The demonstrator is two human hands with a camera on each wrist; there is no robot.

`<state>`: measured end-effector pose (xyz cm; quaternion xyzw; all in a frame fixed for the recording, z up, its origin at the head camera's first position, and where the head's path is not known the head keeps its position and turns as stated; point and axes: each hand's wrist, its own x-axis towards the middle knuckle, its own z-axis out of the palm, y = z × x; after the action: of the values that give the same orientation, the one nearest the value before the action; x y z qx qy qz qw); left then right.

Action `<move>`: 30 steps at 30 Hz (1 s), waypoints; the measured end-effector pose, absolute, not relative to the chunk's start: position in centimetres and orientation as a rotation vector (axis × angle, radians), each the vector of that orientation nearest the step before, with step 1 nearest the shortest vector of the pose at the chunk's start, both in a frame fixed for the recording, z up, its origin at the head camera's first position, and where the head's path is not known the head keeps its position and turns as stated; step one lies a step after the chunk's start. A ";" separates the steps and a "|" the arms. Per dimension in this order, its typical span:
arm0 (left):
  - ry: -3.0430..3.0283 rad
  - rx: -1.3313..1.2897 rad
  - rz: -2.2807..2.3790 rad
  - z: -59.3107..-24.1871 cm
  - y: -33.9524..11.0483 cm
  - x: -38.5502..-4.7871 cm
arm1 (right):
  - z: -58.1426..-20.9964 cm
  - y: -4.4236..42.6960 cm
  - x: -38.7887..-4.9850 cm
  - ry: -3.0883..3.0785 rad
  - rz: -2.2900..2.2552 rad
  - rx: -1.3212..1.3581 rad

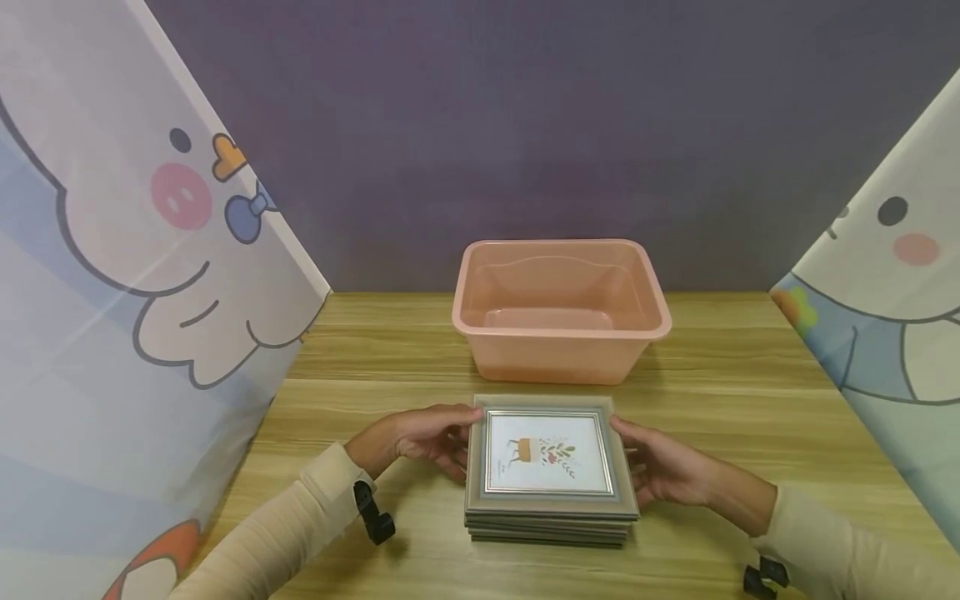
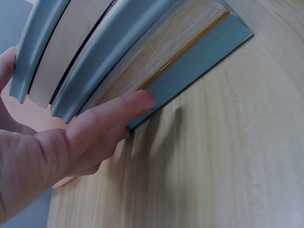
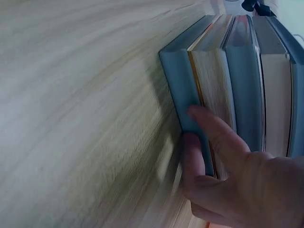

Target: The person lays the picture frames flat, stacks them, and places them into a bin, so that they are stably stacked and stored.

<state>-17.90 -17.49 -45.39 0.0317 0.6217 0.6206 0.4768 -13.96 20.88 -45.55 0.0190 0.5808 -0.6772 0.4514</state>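
A stack of several picture frames [image 1: 551, 505] lies on the table; the top one shows a printed plant picture [image 1: 551, 452] under a silver inner border. My left hand [image 1: 433, 433] grips the stack's left side, its thumb at the top frame's edge and its fingers lower down. On the opposite side, my right hand [image 1: 670, 468] holds the stack with the thumb near the upper right corner. In the left wrist view, the frames' blue-grey and wood-coloured edges [image 2: 107, 61] are beside the fingers. Fingers of the right hand touch the lowest frames [image 3: 178, 71] in the right wrist view.
Behind the stack stands a pink plastic basin [image 1: 551, 354] with nothing visible inside. The wood-grain table [image 1: 390, 350] meets a dark back wall [image 1: 540, 125]. Cartoon-printed panels flank it on the left [image 1: 97, 275] and right [image 1: 907, 325].
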 end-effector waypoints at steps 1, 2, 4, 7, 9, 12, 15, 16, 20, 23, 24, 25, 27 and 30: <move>1.516 0.077 1.519 -45.4 -17.5 -17.8 | -45.5 20.8 -13.9 1.441 -1.676 0.048; 1.515 0.073 1.525 -45.4 -17.4 -17.8 | -45.5 20.8 -13.9 1.446 -1.680 0.051; 1.520 0.066 1.542 -45.4 -17.3 -17.6 | -45.5 20.7 -14.0 1.457 -1.692 0.058; 1.545 0.060 1.559 -45.4 -17.0 -17.2 | -45.4 20.6 -14.0 1.477 -1.715 0.082; 1.569 0.045 1.572 -45.5 -16.7 -16.9 | -45.4 20.6 -13.9 1.484 -1.725 0.095; 1.591 0.006 1.596 -45.8 -16.4 -16.5 | -45.5 20.5 -13.7 1.488 -1.729 0.115; 1.606 -0.053 1.628 -46.1 -16.1 -16.1 | -45.5 20.4 -13.6 1.495 -1.726 0.115; 1.607 -0.069 1.639 -46.2 -16.1 -16.1 | -45.5 20.4 -13.6 1.503 -1.722 0.111; 1.593 -0.116 1.677 -46.5 -15.8 -15.9 | -45.4 20.4 -13.6 1.545 -1.716 0.089; 1.575 -0.136 1.696 -46.6 -15.7 -15.8 | -45.5 20.4 -13.6 1.550 -1.724 0.064; 1.572 -0.137 1.698 -46.5 -15.7 -15.7 | -45.6 20.4 -13.6 1.542 -1.726 0.052; 1.574 -0.133 1.697 -46.5 -15.7 -15.7 | -45.7 20.4 -13.6 1.532 -1.730 0.041; 1.576 -0.131 1.698 -46.4 -15.7 -15.6 | -45.8 20.4 -13.6 1.515 -1.736 0.011; 1.594 -0.111 1.693 -46.2 -15.8 -15.6 | -46.0 20.4 -13.5 1.487 -1.758 -0.023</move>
<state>-15.61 -15.81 -46.23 -0.0438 0.6289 0.6678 0.3959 -13.47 20.36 -45.95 -0.0089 0.5897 -0.6973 0.4075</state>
